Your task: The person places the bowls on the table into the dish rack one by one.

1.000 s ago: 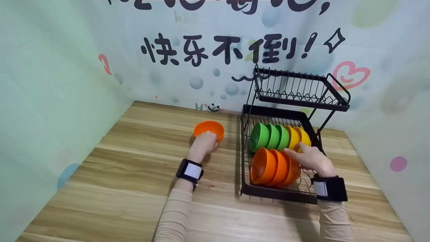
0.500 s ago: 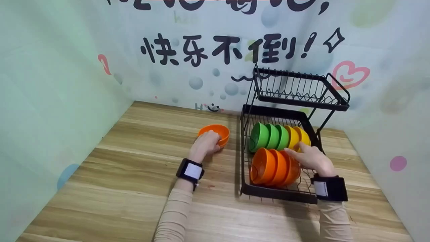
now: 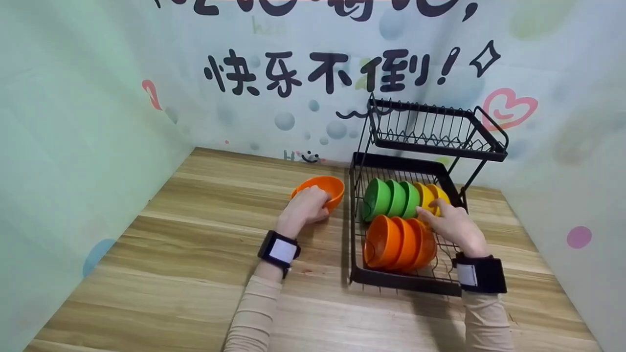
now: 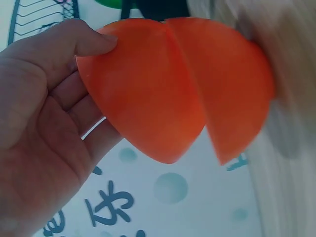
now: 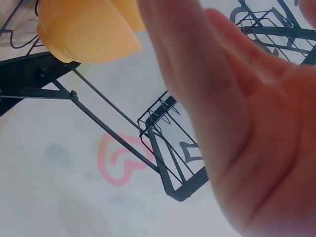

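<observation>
My left hand [image 3: 303, 208] pinches the rim of an orange bowl [image 3: 333, 188] left of the dish rack, thumb on one side and fingers on the other. In the left wrist view that held bowl [image 4: 143, 89] is tilted, and a second orange bowl [image 4: 232, 84] overlaps it on the table side. My right hand [image 3: 455, 225] hovers at the rack's lower tier, beside the yellow bowls [image 3: 424, 195] and behind the racked orange bowls [image 3: 401, 244]. Its fingers look extended, with nothing gripped; whether a fingertip touches a yellow bowl [image 5: 84, 34] is hidden.
A black two-tier dish rack [image 3: 406, 279] stands on the wooden table [image 3: 171, 274] at right. Several green bowls [image 3: 391, 199] stand on edge in its lower tier. The upper tier [image 3: 440, 146] overhangs the back. Printed cloth walls [image 3: 274, 117] enclose the table.
My left hand has shifted slightly right with the orange bowl, which now tilts more and sits closer to the rack. The right hand has barely moved.
</observation>
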Tool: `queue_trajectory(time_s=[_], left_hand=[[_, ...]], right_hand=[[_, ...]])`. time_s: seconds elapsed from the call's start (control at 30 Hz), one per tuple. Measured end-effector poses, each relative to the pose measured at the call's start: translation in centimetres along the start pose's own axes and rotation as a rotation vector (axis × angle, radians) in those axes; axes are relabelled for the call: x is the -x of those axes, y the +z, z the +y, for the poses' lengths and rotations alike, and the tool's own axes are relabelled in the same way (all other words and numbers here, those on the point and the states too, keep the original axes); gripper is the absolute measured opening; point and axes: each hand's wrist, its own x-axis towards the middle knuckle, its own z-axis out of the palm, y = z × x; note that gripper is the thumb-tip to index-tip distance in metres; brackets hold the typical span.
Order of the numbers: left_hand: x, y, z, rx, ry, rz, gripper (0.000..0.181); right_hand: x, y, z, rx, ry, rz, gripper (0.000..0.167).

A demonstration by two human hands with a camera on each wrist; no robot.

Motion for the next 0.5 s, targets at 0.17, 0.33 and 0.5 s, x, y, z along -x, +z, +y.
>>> queue_trajectory(time_s=[0.17,0.33,0.5], left_hand=[[0.1,-0.8,1.1,-0.017,0.015,0.008,0.004],[0.3,-1.4,2.5,-0.075,0.050,0.024,0.002],[0.3,-1.7,4.0,-0.179,0.127,0.064,0.006]], right_hand=[[0.1,-0.1,-0.4,-0.044,-0.007,0.067,0.070],[0.0,0.0,-0.8,-0.094,-0.031,0.143,0.069],[-0.1,0.4,-1.7,-0.200,-0.054,0.198,0.064]])
